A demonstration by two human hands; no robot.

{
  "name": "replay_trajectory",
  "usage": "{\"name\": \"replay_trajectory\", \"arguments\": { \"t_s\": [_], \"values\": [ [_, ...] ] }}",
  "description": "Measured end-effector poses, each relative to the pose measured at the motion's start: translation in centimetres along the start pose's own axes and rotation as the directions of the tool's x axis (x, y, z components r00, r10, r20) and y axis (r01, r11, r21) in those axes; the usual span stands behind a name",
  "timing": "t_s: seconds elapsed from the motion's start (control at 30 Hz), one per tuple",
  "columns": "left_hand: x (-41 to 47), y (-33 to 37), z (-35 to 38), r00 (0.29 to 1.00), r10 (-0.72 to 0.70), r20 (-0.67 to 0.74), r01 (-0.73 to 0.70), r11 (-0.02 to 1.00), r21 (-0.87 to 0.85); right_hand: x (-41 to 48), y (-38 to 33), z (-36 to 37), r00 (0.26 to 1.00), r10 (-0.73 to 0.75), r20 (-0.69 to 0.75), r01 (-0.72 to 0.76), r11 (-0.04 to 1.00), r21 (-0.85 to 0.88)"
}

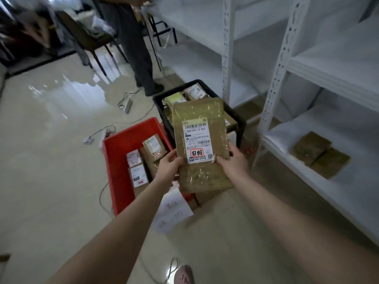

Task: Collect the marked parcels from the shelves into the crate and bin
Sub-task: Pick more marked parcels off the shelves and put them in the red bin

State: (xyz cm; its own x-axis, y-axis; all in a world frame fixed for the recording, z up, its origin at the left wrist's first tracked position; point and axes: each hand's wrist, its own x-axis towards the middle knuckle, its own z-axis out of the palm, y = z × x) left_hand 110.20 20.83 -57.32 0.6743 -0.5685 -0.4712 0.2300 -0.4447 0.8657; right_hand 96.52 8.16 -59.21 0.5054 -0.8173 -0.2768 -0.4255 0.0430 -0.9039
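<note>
Left grip (pixel 169 167) and right grip (pixel 233 160) pinch the flat brown taped parcel (pixel 202 111) at both sides; I'd confirm its red stamp (pixel 197 153), then lay it flat in the red plastic bin (pixel 118 160)

We hold a tan parcel (pixel 202 144) bearing a white label (pixel 198 140) with a red stamp. A red bin (pixel 114 152) and black crate (pixel 240 121) sit below.

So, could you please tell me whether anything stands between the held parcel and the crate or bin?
Nothing visible does. The left hand and right hand hold the parcel close to the crate and bin, both open-topped, with other parcels inside.
</note>
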Motion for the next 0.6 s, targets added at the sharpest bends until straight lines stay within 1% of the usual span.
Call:
{"name": "replay_trajectory", "arguments": {
  "t_s": [0.13, 0.2, 0.3, 0.43, 0.5, 0.6],
  "values": [
    [3.5, -1.7, -8.9, 0.995, -0.038, -0.088, 0.035, 0.999, -0.036, 2.4, -2.9, 10.0, 0.997, -0.001, 0.078, 0.007, 0.996, -0.086],
    [5.3, -2.8, -13.2, 0.989, -0.069, -0.128, 0.068, 0.998, -0.01, 3.6, -3.9, 15.1, 0.991, 0.042, 0.127, -0.027, 0.993, -0.114],
    [8.3, -4.8, -18.4, 0.979, -0.113, -0.171, 0.126, 0.99, 0.066, 5.4, -4.0, 21.5, 0.967, 0.146, 0.209, -0.109, 0.978, -0.176],
    [12.6, -8.2, -22.7, 0.966, -0.139, -0.22, 0.181, 0.966, 0.185, 8.1, -2.7, 27.5, 0.92, 0.248, 0.303, -0.189, 0.959, -0.209],
    [14.5, -9.0, -23.7, 0.961, -0.124, -0.245, 0.18, 0.958, 0.222, 10.0, -2.1, 30.0, 0.906, 0.273, 0.323, -0.206, 0.952, -0.226],
    [17.4, -9.6, -24.5, 0.942, -0.076, -0.326, 0.168, 0.95, 0.265, 13.4, -1.3, 33.6, 0.886, 0.29, 0.362, -0.209, 0.946, -0.247]
  ]
}}
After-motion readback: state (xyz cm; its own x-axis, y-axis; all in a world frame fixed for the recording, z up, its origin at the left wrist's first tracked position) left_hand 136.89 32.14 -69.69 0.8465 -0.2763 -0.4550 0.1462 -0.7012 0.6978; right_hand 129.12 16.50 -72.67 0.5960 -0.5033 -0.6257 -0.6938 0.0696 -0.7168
